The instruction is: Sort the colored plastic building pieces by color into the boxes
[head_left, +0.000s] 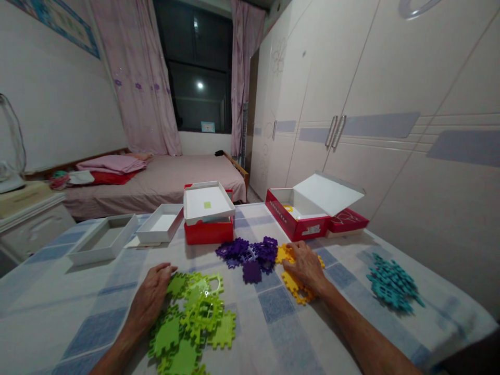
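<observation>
My left hand (153, 291) lies on the cloth with its fingers loosely extended, touching the upper left edge of a heap of lime-green notched plastic pieces (199, 312). Over the yellow notched plastic pieces (297, 286) is my right hand (308, 264), its thumb and fingers curled around some of them. Part of the yellow group is hidden beneath that hand. Just left of it sits a heap of purple notched pieces (252, 255). A pile of teal pieces (394, 284) lies farther right, apart from both hands.
At the table's back stand a red box (209, 233) topped by a white tray (207, 203), and an open dark-red box (299, 224) with a raised white lid. Two shallow white trays (103, 239) are at the back left. A bed (183, 174) and wardrobe (351, 104) lie beyond.
</observation>
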Tool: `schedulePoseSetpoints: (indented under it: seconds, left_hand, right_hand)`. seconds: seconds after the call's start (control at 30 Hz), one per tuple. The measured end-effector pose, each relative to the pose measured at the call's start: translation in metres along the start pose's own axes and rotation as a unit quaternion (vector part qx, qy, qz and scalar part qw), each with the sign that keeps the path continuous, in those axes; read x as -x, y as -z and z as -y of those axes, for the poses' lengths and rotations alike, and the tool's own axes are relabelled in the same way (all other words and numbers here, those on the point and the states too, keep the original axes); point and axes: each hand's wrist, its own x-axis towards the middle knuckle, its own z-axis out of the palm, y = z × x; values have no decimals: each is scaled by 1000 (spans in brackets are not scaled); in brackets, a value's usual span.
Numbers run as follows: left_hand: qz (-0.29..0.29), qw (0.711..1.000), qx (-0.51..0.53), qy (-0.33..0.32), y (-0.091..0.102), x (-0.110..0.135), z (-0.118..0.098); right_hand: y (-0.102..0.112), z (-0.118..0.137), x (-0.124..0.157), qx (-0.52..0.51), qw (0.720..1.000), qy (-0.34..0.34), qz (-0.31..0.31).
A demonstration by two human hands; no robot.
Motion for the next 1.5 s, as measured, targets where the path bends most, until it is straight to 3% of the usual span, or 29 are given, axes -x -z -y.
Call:
schedulePoseSetpoints:
  seconds: [0.37, 0.53, 0.7, 0.8, 0.9, 1.03, 1.13, 1.2, 1.27, 1.33, 1.43, 1.5]
  left_hand:
    - [11, 1000, -9, 3, 0, 0, 3]
    - [8, 1000, -10, 2, 0, 0, 2]
    - [0, 1000, -6, -4, -1, -2, 5]
    - [2, 1000, -7, 1, -1, -3, 6]
    - [7, 1000, -2, 4, -2, -2, 7]
    - [9, 1000, 0, -2, -2, -3, 9]
    - [15, 1000, -2, 0, -1, -4, 10]
    - [15, 1000, -1, 3, -1, -3, 9]
    - [14, 1000, 0, -2, -1, -3, 9]
    - [13, 1000, 0, -9, -2, -3, 9]
    - [13, 1000, -1, -9, -3, -2, 9]
    - [14, 1000, -5, -5, -2, -2, 9]
  right_hand:
    - [3, 2, 6, -52, 998, 20, -12]
    - [5, -12, 4, -127, 992, 11, -6]
    - [10, -38, 2, -282, 956, -71, -42]
    - [25, -47, -4, -362, 927, -93, -38]
    - [52, -50, -25, -402, 909, -93, -65]
    - [85, -46, -80, -348, 921, -128, -122]
    - [95, -41, -120, -291, 935, -144, -141]
    - [93, -36, -130, -257, 943, -153, -145]
    - [86, -31, -121, -218, 952, -146, -159]
    - [74, -25, -97, -176, 968, -93, -151]
    - [50, -17, -46, -123, 992, 16, -27]
    - [34, -12, -15, -87, 994, 43, 57]
